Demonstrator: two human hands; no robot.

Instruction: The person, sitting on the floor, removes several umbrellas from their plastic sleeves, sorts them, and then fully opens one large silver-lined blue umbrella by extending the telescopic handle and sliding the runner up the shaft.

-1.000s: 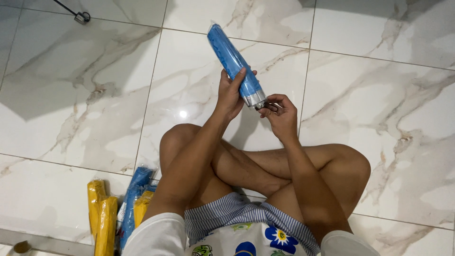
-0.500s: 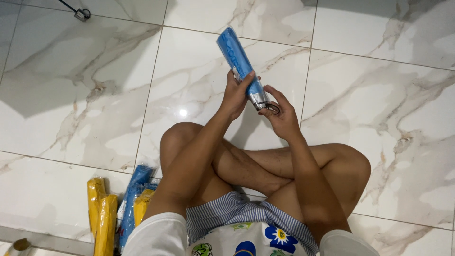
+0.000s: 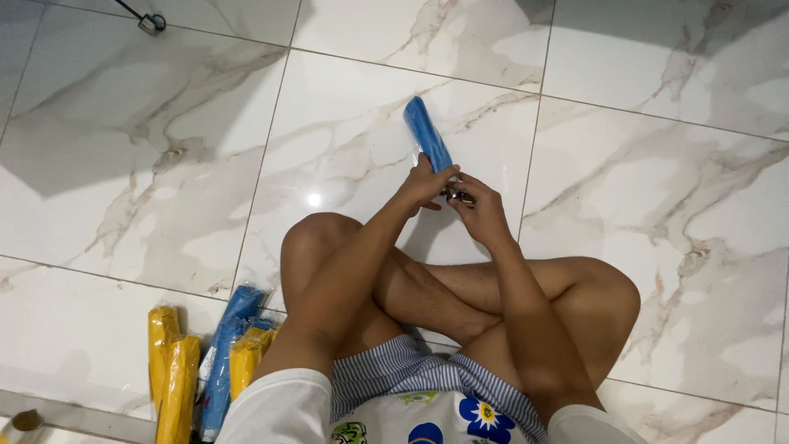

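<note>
I sit cross-legged on a white marble-tiled floor. My left hand (image 3: pixel 423 185) grips the lower part of a blue rolled item in clear plastic wrap (image 3: pixel 427 136), which points up and away from me. My right hand (image 3: pixel 481 212) pinches a small dark metallic piece (image 3: pixel 458 196) at the roll's near end, right beside the left hand's fingers. What that piece is cannot be made out.
By my left hip lie more wrapped rolls: yellow ones (image 3: pixel 173 370), a blue one (image 3: pixel 226 353) and another yellow one (image 3: pixel 251 349). A dark cord with a small clip (image 3: pixel 150 22) lies at the far left. My knees (image 3: pixel 316 238) spread below my hands.
The blue roll and both hands have come lower and nearer to my knees, and the roll now shows shorter above my left hand. The right hand stays at its near end.
</note>
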